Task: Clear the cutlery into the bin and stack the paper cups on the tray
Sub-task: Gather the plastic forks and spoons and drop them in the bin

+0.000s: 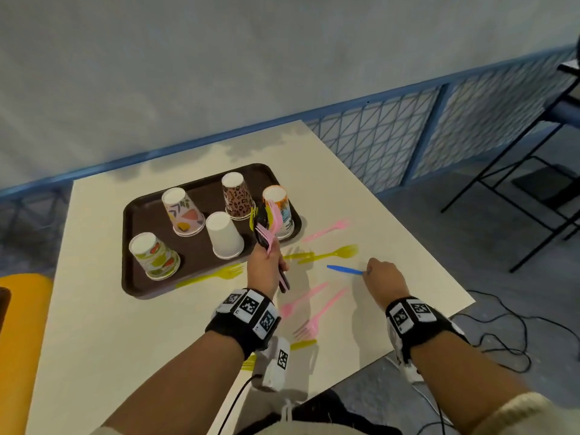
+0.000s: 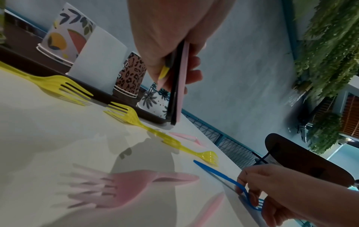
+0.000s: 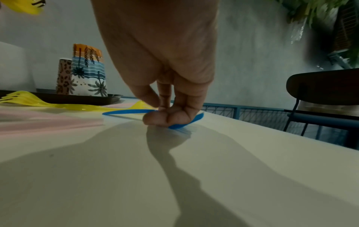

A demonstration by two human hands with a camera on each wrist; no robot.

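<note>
My left hand (image 1: 265,265) grips a bundle of plastic cutlery (image 1: 266,227), pink, yellow and black, held upright above the table beside the tray; the handles of that bundle (image 2: 177,86) show in the left wrist view. My right hand (image 1: 381,276) pinches the blue fork (image 1: 345,270) at the table's right side, its tines under my fingers (image 3: 174,118). A brown tray (image 1: 135,211) holds several upturned paper cups, among them a plain white cup (image 1: 224,235) and a leopard-print cup (image 1: 237,196). Loose yellow forks (image 1: 329,254) and pink forks (image 1: 320,309) lie on the white table.
A pink fork (image 1: 328,230) lies right of the tray, and a yellow fork (image 1: 213,274) rests against its front edge. A blue mesh fence (image 1: 392,133) runs behind the table. A black-framed chair (image 1: 533,171) stands at the right, a yellow seat (image 1: 18,340) at the left. Cables trail on the floor.
</note>
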